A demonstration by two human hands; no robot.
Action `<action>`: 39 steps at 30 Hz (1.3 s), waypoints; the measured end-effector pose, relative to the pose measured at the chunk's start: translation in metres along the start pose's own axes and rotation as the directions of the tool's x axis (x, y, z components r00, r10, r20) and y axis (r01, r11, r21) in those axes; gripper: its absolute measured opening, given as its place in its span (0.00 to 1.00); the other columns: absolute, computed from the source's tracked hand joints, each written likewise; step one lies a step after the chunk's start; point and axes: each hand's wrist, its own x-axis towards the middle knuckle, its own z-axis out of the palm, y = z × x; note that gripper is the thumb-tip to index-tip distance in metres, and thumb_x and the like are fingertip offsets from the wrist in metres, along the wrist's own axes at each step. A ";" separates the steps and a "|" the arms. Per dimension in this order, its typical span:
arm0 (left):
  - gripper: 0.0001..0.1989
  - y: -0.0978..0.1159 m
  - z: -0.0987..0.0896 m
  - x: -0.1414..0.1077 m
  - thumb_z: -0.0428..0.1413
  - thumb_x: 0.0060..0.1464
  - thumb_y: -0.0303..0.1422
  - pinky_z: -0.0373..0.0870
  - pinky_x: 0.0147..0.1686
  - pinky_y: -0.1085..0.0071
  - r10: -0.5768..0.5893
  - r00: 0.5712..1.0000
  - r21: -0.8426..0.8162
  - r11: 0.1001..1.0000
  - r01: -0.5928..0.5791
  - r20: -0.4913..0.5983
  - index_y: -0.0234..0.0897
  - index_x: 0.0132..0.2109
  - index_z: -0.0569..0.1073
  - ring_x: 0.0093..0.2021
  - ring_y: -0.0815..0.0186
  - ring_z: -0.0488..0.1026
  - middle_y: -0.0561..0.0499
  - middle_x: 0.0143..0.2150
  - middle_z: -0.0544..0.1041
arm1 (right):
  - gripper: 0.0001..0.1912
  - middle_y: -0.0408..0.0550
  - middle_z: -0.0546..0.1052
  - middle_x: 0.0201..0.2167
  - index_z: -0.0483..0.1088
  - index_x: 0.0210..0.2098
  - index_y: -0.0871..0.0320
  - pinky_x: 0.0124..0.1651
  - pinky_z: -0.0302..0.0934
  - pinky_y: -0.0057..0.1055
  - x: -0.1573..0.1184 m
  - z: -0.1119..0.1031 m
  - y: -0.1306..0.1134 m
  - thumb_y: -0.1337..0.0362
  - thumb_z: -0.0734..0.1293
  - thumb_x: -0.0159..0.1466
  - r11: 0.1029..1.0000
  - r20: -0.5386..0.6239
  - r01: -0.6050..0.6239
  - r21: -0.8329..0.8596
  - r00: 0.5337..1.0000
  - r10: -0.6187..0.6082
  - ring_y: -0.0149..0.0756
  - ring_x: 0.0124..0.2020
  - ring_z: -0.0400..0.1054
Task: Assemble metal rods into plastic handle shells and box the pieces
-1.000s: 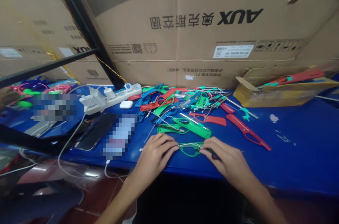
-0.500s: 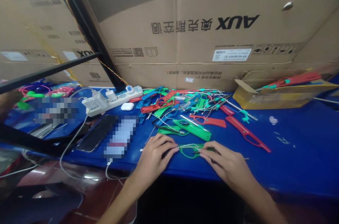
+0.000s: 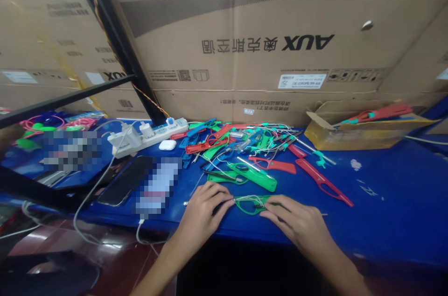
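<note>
A green plastic long-neck lighter casing [image 3: 242, 208] with thin white wires in it is held near the table's front edge. My left hand [image 3: 208, 209] pinches its left end between thumb and fingers. On the right end, the fingers of my right hand [image 3: 297, 219] are closed, with a small dark part beside their tips. Just beyond lies another green lighter casing [image 3: 261, 179] with a metal tube across it. Farther back is a pile of red, blue and green casings, tubes and wires [image 3: 241, 139].
Red casings [image 3: 325, 181] lie on the blue tabletop [image 3: 395, 221] to the right, before an open cardboard box [image 3: 364, 139] holding red parts. At left are a power strip [image 3: 157, 135], a white earbud case [image 3: 167, 145], a dark phone [image 3: 126, 181] and a lit, cabled phone [image 3: 159, 186].
The camera view has shifted slightly, so the scene sits a little lower. Both hands keep their hold on the green lighter casing; my right fingers have shifted slightly.
</note>
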 end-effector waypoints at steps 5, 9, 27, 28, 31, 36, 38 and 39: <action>0.06 -0.002 0.001 0.000 0.55 0.69 0.31 0.66 0.44 0.63 0.011 1.000 0.028 1.000 -0.011 0.004 0.40 0.45 0.77 0.44 0.61 0.74 0.51 0.43 0.79 | 0.17 0.45 0.82 0.41 0.77 0.42 0.53 0.29 0.67 0.26 -0.001 0.003 0.005 0.53 0.59 0.75 0.997 0.049 -0.053 0.062 0.998 0.050 0.33 0.33 0.79; 0.06 -0.001 0.001 -0.002 0.54 0.69 0.30 0.66 0.45 0.62 0.013 1.000 0.062 0.998 -0.014 0.019 0.40 0.48 0.76 0.45 0.60 0.74 0.51 0.44 0.79 | 0.17 0.48 0.82 0.46 0.73 0.54 0.53 0.40 0.72 0.28 -0.005 0.006 0.011 0.53 0.59 0.75 0.979 0.083 -0.135 0.154 0.989 0.124 0.36 0.42 0.80; 0.10 0.032 0.023 0.006 0.54 0.69 0.32 0.68 0.56 0.53 0.185 0.978 0.233 0.951 -0.203 0.095 0.37 0.54 0.74 0.57 0.53 0.71 0.46 0.59 0.76 | 0.12 0.45 0.79 0.46 0.75 0.49 0.50 0.40 0.70 0.29 -0.009 0.011 0.013 0.63 0.59 0.75 0.972 0.171 -0.133 0.196 0.980 0.099 0.36 0.38 0.78; 0.11 0.033 0.024 0.005 0.54 0.69 0.32 0.68 0.56 0.53 0.181 0.978 0.233 0.952 -0.200 0.101 0.37 0.55 0.74 0.58 0.53 0.70 0.46 0.59 0.76 | 0.12 0.45 0.79 0.46 0.74 0.50 0.49 0.39 0.70 0.30 -0.009 0.011 0.013 0.63 0.59 0.75 0.971 0.179 -0.133 0.198 0.979 0.097 0.36 0.38 0.78; 0.11 0.034 0.023 0.005 0.55 0.68 0.32 0.68 0.57 0.53 0.182 0.976 0.215 0.955 -0.205 0.121 0.37 0.55 0.74 0.59 0.53 0.69 0.46 0.60 0.75 | 0.12 0.45 0.79 0.45 0.74 0.49 0.50 0.39 0.70 0.30 -0.007 0.010 0.012 0.65 0.59 0.75 0.969 0.203 -0.137 0.208 0.975 0.094 0.36 0.38 0.78; 0.10 0.032 0.021 0.005 0.55 0.69 0.33 0.67 0.56 0.54 0.161 0.980 0.160 0.971 -0.178 0.115 0.40 0.54 0.75 0.57 0.54 0.70 0.47 0.60 0.75 | 0.12 0.47 0.79 0.44 0.74 0.48 0.52 0.40 0.71 0.31 -0.004 0.008 0.009 0.63 0.59 0.75 0.973 0.225 -0.140 0.182 0.969 0.098 0.38 0.40 0.78; 0.10 0.030 0.021 0.005 0.55 0.69 0.32 0.66 0.55 0.54 0.126 0.989 0.127 0.983 -0.136 0.081 0.41 0.54 0.75 0.56 0.55 0.71 0.48 0.59 0.76 | 0.13 0.48 0.79 0.45 0.73 0.51 0.52 0.41 0.71 0.31 -0.004 0.008 0.008 0.63 0.58 0.76 0.977 0.217 -0.132 0.169 0.972 0.093 0.38 0.41 0.78; 0.10 0.029 0.022 0.005 0.55 0.69 0.31 0.66 0.55 0.55 0.101 0.993 0.110 0.988 -0.106 0.055 0.41 0.54 0.74 0.55 0.56 0.72 0.48 0.58 0.76 | 0.13 0.49 0.79 0.46 0.73 0.52 0.52 0.42 0.71 0.31 -0.004 0.008 0.008 0.62 0.58 0.76 0.978 0.212 -0.127 0.167 0.973 0.090 0.38 0.41 0.78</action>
